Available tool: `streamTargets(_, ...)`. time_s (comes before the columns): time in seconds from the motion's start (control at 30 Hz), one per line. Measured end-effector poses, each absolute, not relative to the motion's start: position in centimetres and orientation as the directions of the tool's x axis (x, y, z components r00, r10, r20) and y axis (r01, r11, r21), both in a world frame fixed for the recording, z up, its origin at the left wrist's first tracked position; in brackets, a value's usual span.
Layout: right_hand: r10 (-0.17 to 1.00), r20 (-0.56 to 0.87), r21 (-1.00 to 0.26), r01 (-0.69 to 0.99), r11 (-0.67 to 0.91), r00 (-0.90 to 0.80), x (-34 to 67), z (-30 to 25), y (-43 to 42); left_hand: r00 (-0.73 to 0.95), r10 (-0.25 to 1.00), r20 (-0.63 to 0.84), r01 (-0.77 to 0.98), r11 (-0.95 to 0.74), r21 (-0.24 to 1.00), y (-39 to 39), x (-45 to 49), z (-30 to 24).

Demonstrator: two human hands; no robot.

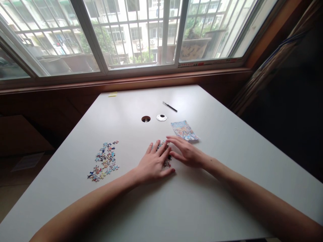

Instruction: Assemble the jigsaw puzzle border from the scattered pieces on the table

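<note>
One puzzle cluster on the white table, mostly beneath the left hand: flat, fingers splayed, without visible grip, apparently to steady or align. Alongside, at the cluster's right edge, the right hand: half open, thumb apart from fingertips, likewise without visible hold. Farther left, loose pieces, probably spread for visibility; just beyond the right hand, a printed sheet, likely for reference.

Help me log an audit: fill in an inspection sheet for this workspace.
Surface: white table, round hole, silver ring cap beside it.
Job's things: loose puzzle pieces on the left; clustered pieces, partly hidden, mid-table; printed sheet beyond.
Clutter: pen; yellow slip.
Hands: left hand spread over the clustered pieces; right hand beside them, thumb apart.
Cables: nothing seen.
Surroundings: window with bars outside; curtain on the right.
</note>
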State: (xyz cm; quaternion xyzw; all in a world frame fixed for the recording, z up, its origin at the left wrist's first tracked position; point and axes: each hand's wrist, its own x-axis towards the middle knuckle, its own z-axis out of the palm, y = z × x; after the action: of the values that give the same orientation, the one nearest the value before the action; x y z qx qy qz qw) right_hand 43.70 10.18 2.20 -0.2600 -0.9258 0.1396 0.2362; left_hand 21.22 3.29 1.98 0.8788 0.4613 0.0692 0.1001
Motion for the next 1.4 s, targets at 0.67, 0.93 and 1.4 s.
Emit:
streamTargets(0.67, 0.51, 0.371, -0.572, 0.242, 0.784, -0.776, 41.5, 2.1, 9.6, 0.45, 0.893, 0.021, 0.876, -0.446, 0.182, 5.0, 14.2, 1.7)
streamTargets(0.93, 0.51, 0.351, -0.545, 0.271, 0.793, -0.785, 42.7, 2.4, 9.5, 0.577, 0.784, 0.229, 0.696, -0.619, 0.364, 4.2, 14.5, 1.9)
streamTargets(1.4, 0.545, 0.349, -0.533, 0.317, 0.784, -0.763, 42.2, 1.3, 9.7, 0.398, 0.869, 0.293, 0.68, -0.494, 0.541, 3.3, 13.1, 2.7)
